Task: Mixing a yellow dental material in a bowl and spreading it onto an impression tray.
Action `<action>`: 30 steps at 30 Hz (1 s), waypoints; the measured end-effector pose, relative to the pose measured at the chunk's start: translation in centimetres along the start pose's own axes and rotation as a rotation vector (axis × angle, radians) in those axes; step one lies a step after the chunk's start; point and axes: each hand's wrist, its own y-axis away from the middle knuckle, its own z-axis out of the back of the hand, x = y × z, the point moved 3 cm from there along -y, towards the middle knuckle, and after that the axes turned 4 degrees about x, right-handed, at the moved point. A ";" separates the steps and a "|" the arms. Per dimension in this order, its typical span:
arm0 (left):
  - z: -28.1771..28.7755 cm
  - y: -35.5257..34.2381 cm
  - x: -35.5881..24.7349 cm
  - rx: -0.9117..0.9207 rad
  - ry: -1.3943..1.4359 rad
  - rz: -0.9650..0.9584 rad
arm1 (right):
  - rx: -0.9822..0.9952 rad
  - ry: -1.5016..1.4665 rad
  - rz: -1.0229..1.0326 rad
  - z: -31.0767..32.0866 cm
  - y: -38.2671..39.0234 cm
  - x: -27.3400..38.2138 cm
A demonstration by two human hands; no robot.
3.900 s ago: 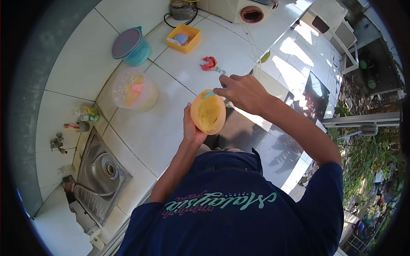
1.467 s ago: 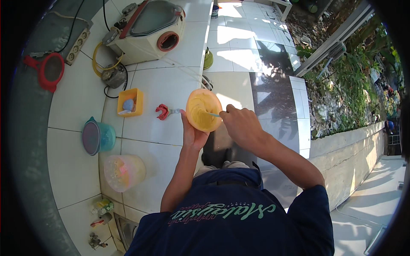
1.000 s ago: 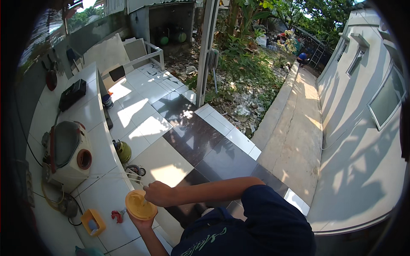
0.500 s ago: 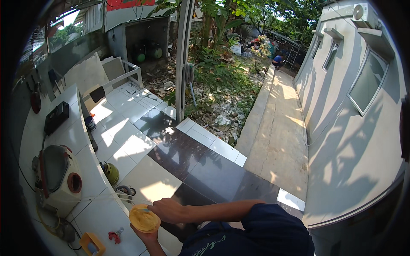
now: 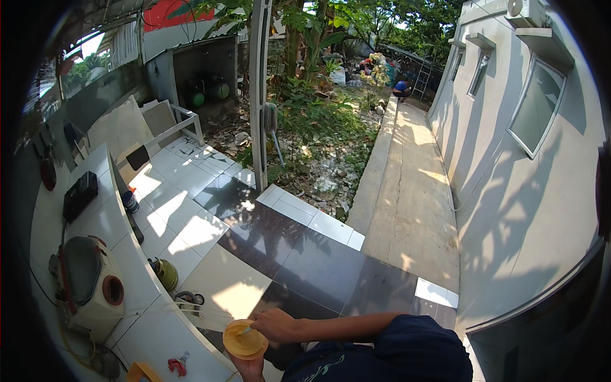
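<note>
Cupping bowl (image 5: 245,357) in L hand (image 5: 250,368), just past rt edge of counter (image 5: 145,340); R hand (image 5: 273,324) pinching pale stick (image 5: 247,330), tip down-left into bowl.

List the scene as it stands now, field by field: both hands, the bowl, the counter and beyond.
Left hand: under the bowl, holding it up; fingers mostly hidden
Right hand: gripping a small tool, its end in the bowl
Bowl: small, round, yellow paste inside
Counter: white tiles; red curved piece, orange basket cut off by the frame, bulky machine
Beyond: green gas cylinder on the floor; crouching person far off
</note>
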 end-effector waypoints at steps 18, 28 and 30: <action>0.5 -3.0 2.2 -0.042 -0.046 0.018 | -0.143 -0.109 0.099 -2.3 2.8 -3.9; 0.0 -5.9 3.3 0.041 -0.069 -0.154 | 0.223 -0.203 -0.192 -1.4 4.4 -7.1; 0.1 -6.7 4.1 0.030 -0.091 -0.131 | 0.192 -0.218 -0.156 -1.7 4.5 -7.0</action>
